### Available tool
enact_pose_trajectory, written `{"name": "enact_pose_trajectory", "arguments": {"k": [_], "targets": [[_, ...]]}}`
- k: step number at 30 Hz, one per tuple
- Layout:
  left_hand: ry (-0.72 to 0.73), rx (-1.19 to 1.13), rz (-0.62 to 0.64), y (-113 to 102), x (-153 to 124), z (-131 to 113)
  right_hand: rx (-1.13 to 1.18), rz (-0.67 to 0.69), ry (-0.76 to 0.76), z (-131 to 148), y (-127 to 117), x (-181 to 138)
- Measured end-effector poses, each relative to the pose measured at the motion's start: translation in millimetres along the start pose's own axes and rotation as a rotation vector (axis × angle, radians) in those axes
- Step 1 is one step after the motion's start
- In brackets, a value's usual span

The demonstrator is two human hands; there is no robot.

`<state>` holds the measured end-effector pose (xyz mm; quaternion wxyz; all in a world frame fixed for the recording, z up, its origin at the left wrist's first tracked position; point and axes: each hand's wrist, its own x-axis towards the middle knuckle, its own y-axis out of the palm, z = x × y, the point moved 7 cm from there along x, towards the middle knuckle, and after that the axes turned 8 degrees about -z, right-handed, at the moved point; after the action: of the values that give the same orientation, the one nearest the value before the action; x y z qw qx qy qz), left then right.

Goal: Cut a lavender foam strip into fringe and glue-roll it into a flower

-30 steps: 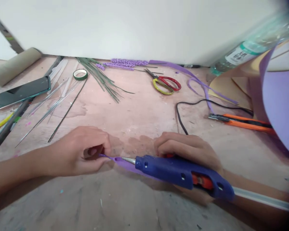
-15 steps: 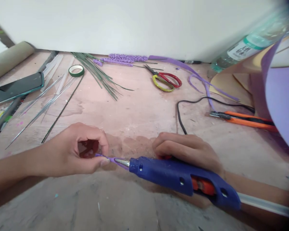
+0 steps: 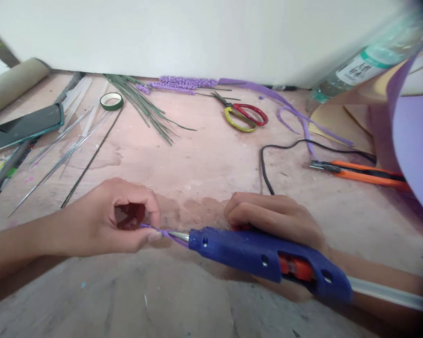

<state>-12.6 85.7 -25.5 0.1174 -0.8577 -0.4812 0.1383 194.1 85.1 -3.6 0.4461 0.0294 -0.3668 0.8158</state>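
Note:
Between the thumb and forefinger of my left hand [image 3: 127, 218] a thin purple strip [image 3: 166, 233] is pinched; part of it runs under the nozzle. My right hand [image 3: 275, 218] grips a blue hot glue gun [image 3: 236, 249], its metal tip pointing left and meeting the strip just beside my left thumb. Out of the gun's back end sticks a clear glue stick [image 3: 387, 293]. The gun's body hides the trigger and most of my right fingertips. Whether glue is coming out I cannot tell.
Behind my hands lie scissors [image 3: 245, 115], green stems [image 3: 144, 108], purple fuzzy pieces [image 3: 183, 84] and green tape [image 3: 112, 101]. Wires [image 3: 66, 152] and a phone [image 3: 24, 126] are left. Rightward are a cutter [image 3: 366, 173], black cord [image 3: 264, 164], bottle [image 3: 359, 68] and purple sheet [image 3: 416, 141].
Both hands hold almost the same pose, with the glue gun's tip still at the purple strip. The view has shifted very slightly.

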Motion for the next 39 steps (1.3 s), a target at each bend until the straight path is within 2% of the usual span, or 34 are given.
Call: {"name": "enact_pose_trajectory", "arguments": {"k": [6, 15, 22, 27, 39], "targets": [[-0.02, 0.002, 0.007, 0.2, -1.0, -0.8, -0.002, -0.04, -0.03, 0.1, -1.5, -0.2], [-0.016, 0.003, 0.009, -0.7, 0.1, 2.0, 0.013, -0.026, -0.021, -0.7, -3.0, -1.2], [-0.029, 0.03, 0.015, -1.7, -1.2, 2.3, -0.004, 0.06, -0.04, -0.9, -3.0, -3.1], [-0.034, 0.039, 0.014, -2.4, -2.1, 1.3, -0.002, 0.069, -0.051, -0.9, -3.7, -4.2], [-0.008, 0.019, 0.0, -2.2, -0.5, 1.3, 0.025, 0.073, 0.015, -0.5, -0.9, -4.5]]}}
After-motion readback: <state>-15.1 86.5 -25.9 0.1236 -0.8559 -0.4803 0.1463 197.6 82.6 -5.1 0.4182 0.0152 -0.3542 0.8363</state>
